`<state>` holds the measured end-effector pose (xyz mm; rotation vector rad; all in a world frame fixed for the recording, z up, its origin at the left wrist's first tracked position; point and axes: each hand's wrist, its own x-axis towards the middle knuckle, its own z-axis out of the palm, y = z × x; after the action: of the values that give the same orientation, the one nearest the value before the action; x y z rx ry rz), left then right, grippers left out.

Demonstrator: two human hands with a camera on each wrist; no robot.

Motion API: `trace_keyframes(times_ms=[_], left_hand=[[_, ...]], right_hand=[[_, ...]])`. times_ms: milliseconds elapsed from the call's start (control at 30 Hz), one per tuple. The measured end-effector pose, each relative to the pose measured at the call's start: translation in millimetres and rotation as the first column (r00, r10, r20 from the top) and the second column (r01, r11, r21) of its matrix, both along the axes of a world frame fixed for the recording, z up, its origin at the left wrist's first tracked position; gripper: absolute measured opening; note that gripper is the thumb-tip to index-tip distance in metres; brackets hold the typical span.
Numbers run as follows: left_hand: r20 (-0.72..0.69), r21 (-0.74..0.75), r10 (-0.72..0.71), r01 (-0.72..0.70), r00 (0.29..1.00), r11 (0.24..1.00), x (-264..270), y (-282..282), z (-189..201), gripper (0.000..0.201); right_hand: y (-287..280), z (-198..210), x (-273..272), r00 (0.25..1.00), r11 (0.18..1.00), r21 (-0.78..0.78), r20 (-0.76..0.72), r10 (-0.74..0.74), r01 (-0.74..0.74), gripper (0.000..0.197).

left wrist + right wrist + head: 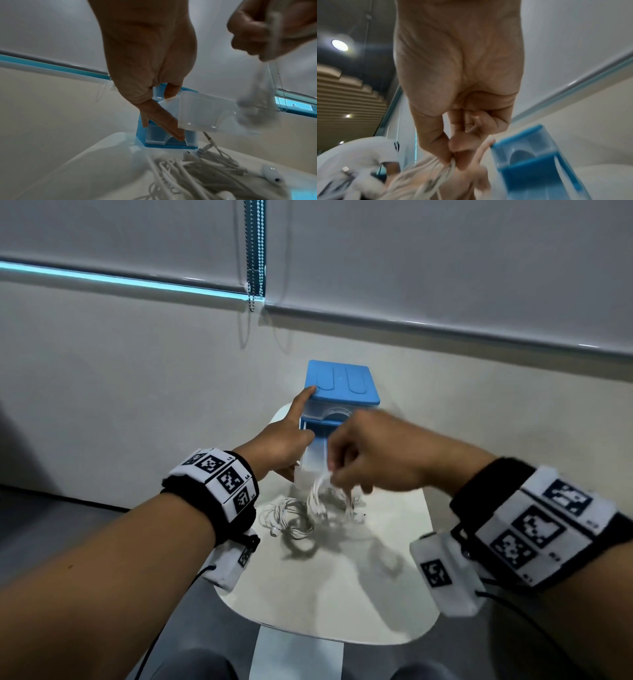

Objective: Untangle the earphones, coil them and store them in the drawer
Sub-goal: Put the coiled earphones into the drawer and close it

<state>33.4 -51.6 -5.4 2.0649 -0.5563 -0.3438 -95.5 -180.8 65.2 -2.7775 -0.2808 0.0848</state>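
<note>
Head view: coiled white earphones [320, 491] dangle, pinched in the right hand [373, 453] between thumb and fingertips, just above the pulled-out clear drawer [313, 460]. Left hand [281, 440] steadies the blue drawer unit [342, 385], index finger extended onto its top. More earphones [287, 518] lie on the white table [342, 594].

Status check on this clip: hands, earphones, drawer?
Left hand steadies drawer unit, clear drawer pulled out. Right hand pinches coiled earphones near it. More earphones on table.
</note>
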Motion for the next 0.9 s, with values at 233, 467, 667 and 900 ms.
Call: trace_keyframes(times_ms=[233,467,667,900], left_hand=[[0.070,-0.036,-0.034,0.036,0.997,0.999,-1,2,1,0.076],[0.032,-0.013,-0.017,0.017,0.999,1.000,-5,2,6,0.078],[-0.006,0.009,-0.024,0.024,1.000,1.000,-4,2,6,0.081],[-0.030,0.011,-0.025,0.025,0.999,1.000,-3,3,7,0.083]], right_hand=[[-19,56,30,0.901,0.945,0.237,0.319,-0.294,0.224,0.010],[-30,6,76,0.836,0.883,0.137,0.286,-0.469,0.449,0.007],[-30,-39,86,0.809,0.818,-0.047,0.191,-0.557,0.574,0.019],[-34,-38,79,0.837,0.834,-0.177,0.296,-0.461,0.522,0.015]])
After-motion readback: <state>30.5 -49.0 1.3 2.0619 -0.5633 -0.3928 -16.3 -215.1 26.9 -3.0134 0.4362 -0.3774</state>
